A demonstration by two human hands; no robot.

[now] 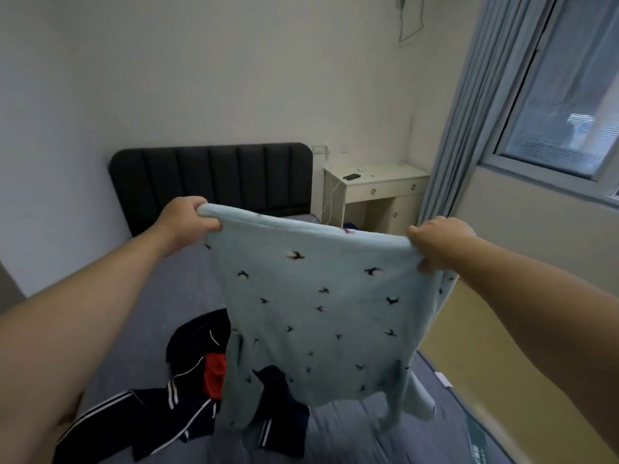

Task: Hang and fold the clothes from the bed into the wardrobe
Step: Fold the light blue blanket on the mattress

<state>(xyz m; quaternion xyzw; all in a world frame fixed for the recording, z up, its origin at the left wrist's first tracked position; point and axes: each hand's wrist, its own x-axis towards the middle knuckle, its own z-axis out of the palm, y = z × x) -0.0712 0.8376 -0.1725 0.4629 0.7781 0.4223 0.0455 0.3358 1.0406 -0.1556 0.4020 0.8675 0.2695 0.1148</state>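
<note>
1. My left hand (187,222) is clenched on the upper left edge of the pale blue shirt (318,313), fingers curled round the bunched fabric
2. My right hand (442,244) grasps the opposite upper edge the same way, so the shirt hangs spread between both hands, lifted above the bed (160,296)
3. The shirt carries a small dark bird print, and its lower hem and one sleeve dangle over the heap below
4. That heap is a navy garment with white stripes (160,406), crumpled on the grey sheet, with a red piece (214,376) showing in its middle; the shirt hides part of it from me
5. Beyond the shirt the dark padded headboard (211,175) stands against the wall
6. Right of it is a cream bedside table (385,182) with a dark phone (351,176) on top and a white cable (330,202) trailing down its side
7. A blue-grey curtain (469,128) hangs beside the window (562,112) on the right, with yellowish floor (485,346) between the bed and that wall
</note>
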